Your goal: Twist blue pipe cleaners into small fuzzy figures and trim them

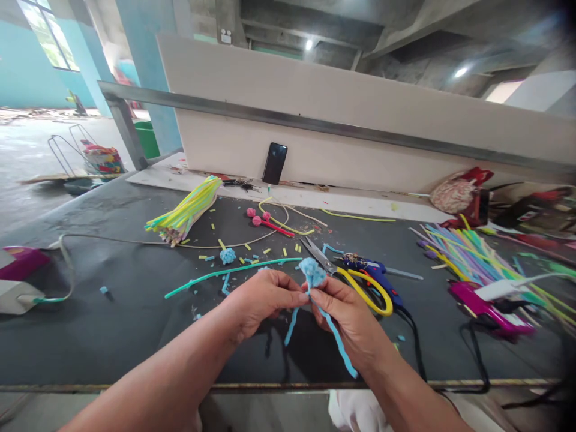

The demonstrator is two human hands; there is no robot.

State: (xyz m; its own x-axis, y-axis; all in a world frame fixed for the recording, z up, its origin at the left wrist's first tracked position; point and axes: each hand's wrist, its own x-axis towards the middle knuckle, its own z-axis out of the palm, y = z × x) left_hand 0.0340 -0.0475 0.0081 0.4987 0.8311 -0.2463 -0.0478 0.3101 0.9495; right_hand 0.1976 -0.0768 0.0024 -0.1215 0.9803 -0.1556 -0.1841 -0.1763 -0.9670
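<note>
Near the front middle of the table, my left hand [276, 295] and my right hand [339, 303] meet with their fingers pinched on the base of a blue fuzzy flower [312, 272]. Two blue stems hang down from it, one below my left fingertips and a longer one along my right palm. A teal fuzzy stem [225, 272] lies just beyond my left hand. Scissors with yellow handles [366, 288] rest right beside my right hand, and a blue glue gun [382, 279] lies behind them. A blue fuzzy ball [227, 255] sits to the left.
Bundles of coloured stems lie at left [186, 210] and right [472, 252]. A phone [275, 163] leans on the back board [216, 141]. Pink balls on a red stem [279, 225] lie mid-table. A magenta tool [490, 312] and cords are at right, another magenta tool [27, 261] at far left.
</note>
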